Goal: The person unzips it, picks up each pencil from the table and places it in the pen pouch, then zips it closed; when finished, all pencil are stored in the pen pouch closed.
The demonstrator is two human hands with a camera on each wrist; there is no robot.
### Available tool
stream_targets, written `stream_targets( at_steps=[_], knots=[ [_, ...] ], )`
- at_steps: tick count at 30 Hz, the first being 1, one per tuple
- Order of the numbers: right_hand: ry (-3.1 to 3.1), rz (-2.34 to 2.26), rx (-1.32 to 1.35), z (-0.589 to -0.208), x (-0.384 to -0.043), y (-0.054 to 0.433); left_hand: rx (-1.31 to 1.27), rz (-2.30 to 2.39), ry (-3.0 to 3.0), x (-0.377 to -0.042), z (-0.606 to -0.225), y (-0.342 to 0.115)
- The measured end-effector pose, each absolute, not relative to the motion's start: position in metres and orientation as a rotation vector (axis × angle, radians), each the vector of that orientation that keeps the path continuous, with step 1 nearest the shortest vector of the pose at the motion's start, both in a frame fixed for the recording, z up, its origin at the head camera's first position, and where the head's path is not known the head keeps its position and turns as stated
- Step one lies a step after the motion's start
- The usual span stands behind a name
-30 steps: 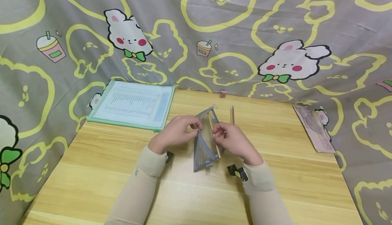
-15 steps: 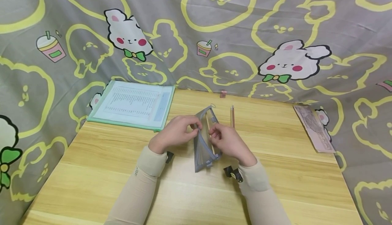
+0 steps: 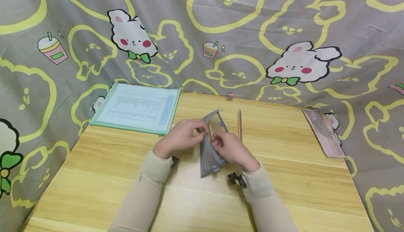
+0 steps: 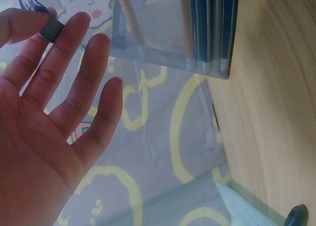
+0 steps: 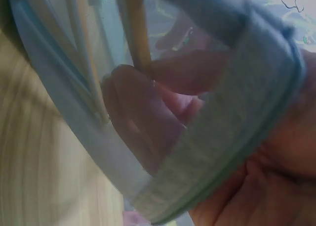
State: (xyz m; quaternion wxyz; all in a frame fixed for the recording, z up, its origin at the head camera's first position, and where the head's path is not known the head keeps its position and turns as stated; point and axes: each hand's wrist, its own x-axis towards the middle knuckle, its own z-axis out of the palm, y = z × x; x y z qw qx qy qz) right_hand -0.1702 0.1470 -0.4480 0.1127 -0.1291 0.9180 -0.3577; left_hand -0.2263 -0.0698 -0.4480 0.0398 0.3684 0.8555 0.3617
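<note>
A see-through grey zip pencil case (image 3: 206, 163) stands with its mouth parted at the middle of the table. My left hand (image 3: 182, 135) pinches its near-left rim between thumb and fingertips; the left wrist view shows the other fingers (image 4: 101, 87) spread loose. Inside the case, my right hand (image 3: 231, 148) pinches a wooden pencil (image 5: 134, 30) by one end, thumb against finger, seen through the clear wall. Several more pencils (image 4: 188, 30) lie within the case along its bottom. Part of the held pencil is hidden by the case and hand.
Slim pencils (image 3: 240, 121) lie on the table just beyond my right hand. A green-edged folder with a printed sheet (image 3: 135, 107) is at the back left. A pinkish printed paper slip (image 3: 323, 132) lies far right, and a small reddish piece (image 3: 230, 97) by the curtain.
My right hand has moved left and down into the case, taking the pencil from across the rim to inside it. The left hand has kept its place on the rim.
</note>
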Motion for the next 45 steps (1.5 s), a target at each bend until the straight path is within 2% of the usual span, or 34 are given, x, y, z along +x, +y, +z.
stream_targets(
  at_steps=[10, 21, 34, 45],
  knots=[
    [2.675, -1.022, -0.422, -0.45, -0.171, 0.148, 1.113, 1.087, 2.623, -0.225, -0.447, -0.071],
    [2.637, -1.298, -0.313, -0.445, -0.18, 0.192, 1.122, 1.085, 2.628, -0.226, -0.447, -0.071],
    [2.866, -1.306, 0.048, -0.478, -0.2, 0.226, 1.127, 1.087, 2.623, -0.226, -0.447, -0.071],
    [2.997, -1.153, 0.107, -0.506, -0.206, 0.231, 1.145, 1.097, 2.624, -0.226, -0.448, -0.07]
  ],
)
